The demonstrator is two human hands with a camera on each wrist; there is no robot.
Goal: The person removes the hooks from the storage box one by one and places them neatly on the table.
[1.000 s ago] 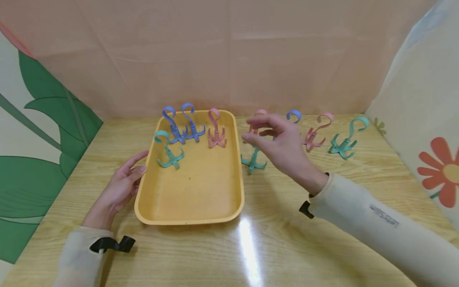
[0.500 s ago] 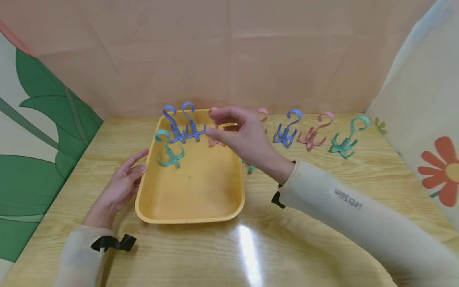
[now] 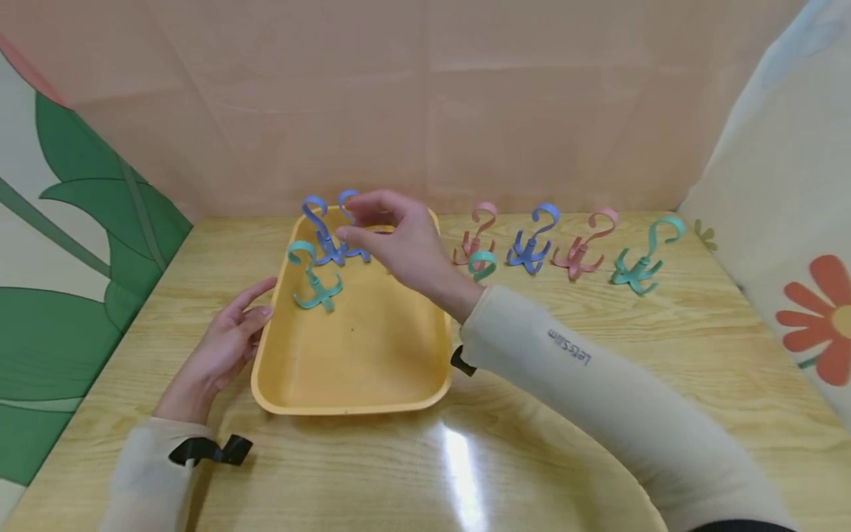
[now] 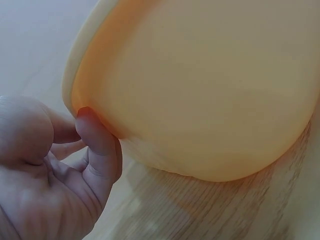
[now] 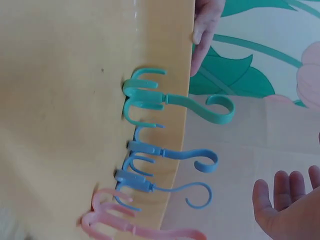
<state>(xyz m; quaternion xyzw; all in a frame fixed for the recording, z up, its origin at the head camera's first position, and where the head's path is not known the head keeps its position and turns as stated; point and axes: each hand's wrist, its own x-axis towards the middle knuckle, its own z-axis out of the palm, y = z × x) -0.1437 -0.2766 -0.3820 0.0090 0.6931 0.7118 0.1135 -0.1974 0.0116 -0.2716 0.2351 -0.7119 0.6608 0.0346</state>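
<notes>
My left hand [image 3: 216, 351] grips the left side of the yellow tray [image 3: 352, 411], its fingertips right at the rim. In the left wrist view, its fingers [image 4: 100, 150] bend against the tray wall. Above the tray's far half is my right hand [image 3: 405, 247], thumb and fingers apart and holding nothing. Beneath and beside it in the tray stand two blue claw hooks [image 3: 322, 233], a teal claw hook [image 3: 319, 292] and a pink claw hook [image 5: 115, 220]. The right hand covers the pink one in the head view.
On the wooden table [image 3: 565, 347] right of the tray stand another pink hook [image 3: 475, 244], a blue hook [image 3: 528, 251], a further pink hook [image 3: 578, 258] and a teal hook [image 3: 638, 270]. A second teal hook [image 3: 482, 264] is partly behind the right forearm. A pink sheet [image 3: 425, 111] hangs behind.
My right hand has moved left, from over the hooks on the table to above the tray. It uncovers the blue and pink table hooks. The left hand and tray stay put.
</notes>
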